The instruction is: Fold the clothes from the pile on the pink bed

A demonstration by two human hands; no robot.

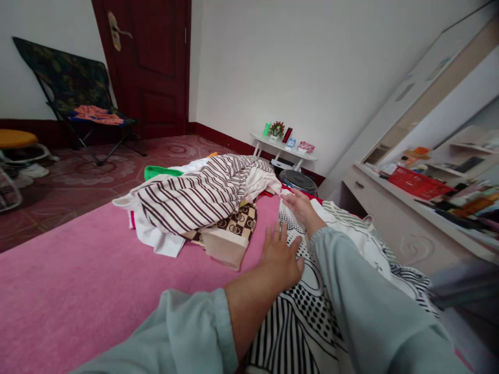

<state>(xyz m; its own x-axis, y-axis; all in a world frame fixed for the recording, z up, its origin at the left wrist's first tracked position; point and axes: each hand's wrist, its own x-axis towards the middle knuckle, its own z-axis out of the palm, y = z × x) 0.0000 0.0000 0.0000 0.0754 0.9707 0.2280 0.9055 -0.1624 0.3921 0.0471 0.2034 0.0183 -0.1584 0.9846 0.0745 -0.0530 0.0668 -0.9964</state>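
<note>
My left hand (pixel 279 255) lies palm down with its fingers spread on the left edge of a black-and-white garment (pixel 312 311) patterned with dots and stripes. Farther up, my right hand (pixel 299 206) rests at the far end of the same garment, its fingers stretched out to the left; the fingertips are partly blurred. The garment runs toward me along the right side of a pink bedspread (pixel 97 280), and my sleeves cover part of it. Left of my hands is a heap of clothes, with a brown-and-white striped garment (pixel 195 195) on top and a brown checked piece (pixel 237 223) beneath it.
More white and striped clothing (pixel 362 234) lies to the right of my right arm. A desk (pixel 413 228) with a red basket (pixel 419 182) stands at the right. Behind the bed are a small white shelf (pixel 283 147) and a dark round lid (pixel 298 181); a folding chair (pixel 78 93) is far left.
</note>
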